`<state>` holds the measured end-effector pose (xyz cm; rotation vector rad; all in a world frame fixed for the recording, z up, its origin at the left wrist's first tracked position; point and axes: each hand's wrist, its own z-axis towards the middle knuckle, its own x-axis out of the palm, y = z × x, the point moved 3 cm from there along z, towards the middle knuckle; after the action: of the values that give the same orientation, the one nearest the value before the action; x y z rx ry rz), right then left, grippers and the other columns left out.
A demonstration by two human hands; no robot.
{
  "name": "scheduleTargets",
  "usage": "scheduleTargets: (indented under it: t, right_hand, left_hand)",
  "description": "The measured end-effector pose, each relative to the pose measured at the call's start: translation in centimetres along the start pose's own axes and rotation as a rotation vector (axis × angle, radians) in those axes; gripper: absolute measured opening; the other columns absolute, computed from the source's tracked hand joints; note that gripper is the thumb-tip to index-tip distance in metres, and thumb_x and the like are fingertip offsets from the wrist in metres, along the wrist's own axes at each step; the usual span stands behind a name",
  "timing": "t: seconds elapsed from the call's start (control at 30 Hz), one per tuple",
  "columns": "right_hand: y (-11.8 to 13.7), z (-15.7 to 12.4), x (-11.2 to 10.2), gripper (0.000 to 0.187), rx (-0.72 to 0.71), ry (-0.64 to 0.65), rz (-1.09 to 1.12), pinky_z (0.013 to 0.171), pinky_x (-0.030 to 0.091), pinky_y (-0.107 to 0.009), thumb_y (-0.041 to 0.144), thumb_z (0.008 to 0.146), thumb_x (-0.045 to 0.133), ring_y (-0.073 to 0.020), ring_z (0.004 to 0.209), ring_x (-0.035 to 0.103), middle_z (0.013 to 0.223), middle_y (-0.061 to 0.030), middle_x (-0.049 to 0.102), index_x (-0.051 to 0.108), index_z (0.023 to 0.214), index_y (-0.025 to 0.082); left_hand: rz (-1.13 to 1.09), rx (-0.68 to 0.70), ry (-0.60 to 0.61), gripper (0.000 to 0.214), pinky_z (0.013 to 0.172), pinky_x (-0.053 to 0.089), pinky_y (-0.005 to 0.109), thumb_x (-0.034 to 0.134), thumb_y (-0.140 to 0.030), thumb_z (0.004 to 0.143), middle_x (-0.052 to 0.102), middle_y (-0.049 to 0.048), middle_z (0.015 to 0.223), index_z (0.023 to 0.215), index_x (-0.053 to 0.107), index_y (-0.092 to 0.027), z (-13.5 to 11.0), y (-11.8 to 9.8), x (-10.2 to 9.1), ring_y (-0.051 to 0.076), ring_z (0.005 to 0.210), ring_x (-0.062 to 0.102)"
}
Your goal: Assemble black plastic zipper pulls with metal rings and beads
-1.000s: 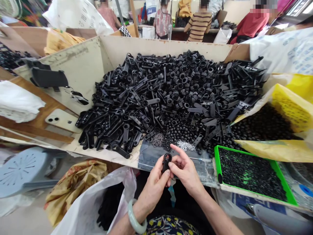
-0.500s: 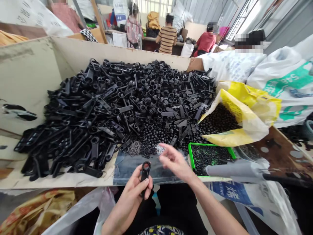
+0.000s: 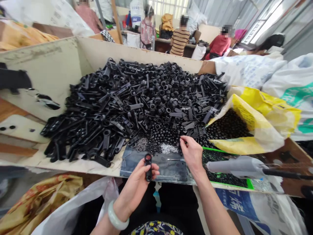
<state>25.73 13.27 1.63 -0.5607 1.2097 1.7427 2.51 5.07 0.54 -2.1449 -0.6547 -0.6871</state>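
My left hand [image 3: 139, 182] is closed around a small black plastic handle piece [image 3: 148, 167], held upright near the front edge of the work box. My right hand [image 3: 192, 152] reaches forward with its fingers pinched at the small black beads [image 3: 163, 132] in front of the big heap; what it pinches is too small to make out. A large heap of black plastic handles and rings [image 3: 127, 104] fills the box behind. A little pile of silvery metal bits [image 3: 167, 148] lies just left of my right hand.
A yellow bag of black beads [image 3: 244, 127] lies at the right, with a green tray [image 3: 230, 178] of tiny black parts below it. A grey tool [image 3: 239, 166] lies across the tray. A phone [image 3: 19, 129] lies at the left. Several people sit at the back.
My right hand has moved forward and right from beside the handle piece to the beads and closed to a pinch. My left hand keeps hold of the piece. The view swung right, then partly back.
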Motion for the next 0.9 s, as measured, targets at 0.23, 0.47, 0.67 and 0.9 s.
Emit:
scheduleTargets:
  t: [0.23, 0.47, 0.67, 0.9]
  right_hand:
    - [6.0, -5.9, -1.4, 0.018, -0.263, -0.084, 0.43, 0.08, 0.063, -0.029, 0.014, 0.097, 0.068, -0.0182, 0.088, 0.078, 0.103, -0.0036, 0.08, 0.073, 0.11, 0.024]
    - [6.8, -9.6, -0.8, 0.028, -0.364, 0.086, 0.519, 0.088, 0.064, -0.031, 0.011, 0.094, 0.071, -0.0203, 0.107, 0.075, 0.117, -0.0088, 0.077, 0.066, 0.12, 0.021]
    - [6.8, -9.4, -0.5, 0.04, -0.47, 0.193, 0.408, 0.086, 0.064, -0.035, 0.014, 0.098, 0.066, -0.0217, 0.099, 0.075, 0.113, -0.0084, 0.078, 0.063, 0.138, 0.022]
    - [7.0, -9.5, -1.1, 0.045, -0.365, 0.133, 0.423, 0.083, 0.066, -0.033, 0.015, 0.099, 0.067, -0.021, 0.093, 0.078, 0.112, -0.0054, 0.079, 0.064, 0.142, 0.028]
  left_hand:
    - [-0.232, -0.06, 0.036, 0.027, 0.079, 0.053, 0.03, 0.073, -0.034, 0.094, 0.075, 0.0102, 0.104, 0.114, 0.063, -0.019, 1.3, 0.9, 1.5, 0.02, 0.088, 0.071]
    - [-0.079, 0.157, -0.052, 0.045, 0.083, 0.052, 0.024, 0.088, -0.018, 0.078, 0.072, 0.0, 0.095, 0.116, 0.064, -0.024, 1.0, 0.0, 1.3, 0.013, 0.087, 0.066]
    - [0.067, 0.356, -0.137, 0.058, 0.087, 0.051, 0.026, 0.091, -0.026, 0.075, 0.07, -0.0012, 0.099, 0.124, 0.06, -0.026, 1.3, 0.0, 0.8, 0.014, 0.091, 0.065]
    - [0.095, 0.317, -0.079, 0.037, 0.102, 0.046, 0.032, 0.077, -0.037, 0.091, 0.073, 0.0051, 0.117, 0.123, 0.064, -0.024, 0.8, -0.2, 0.8, 0.019, 0.113, 0.063]
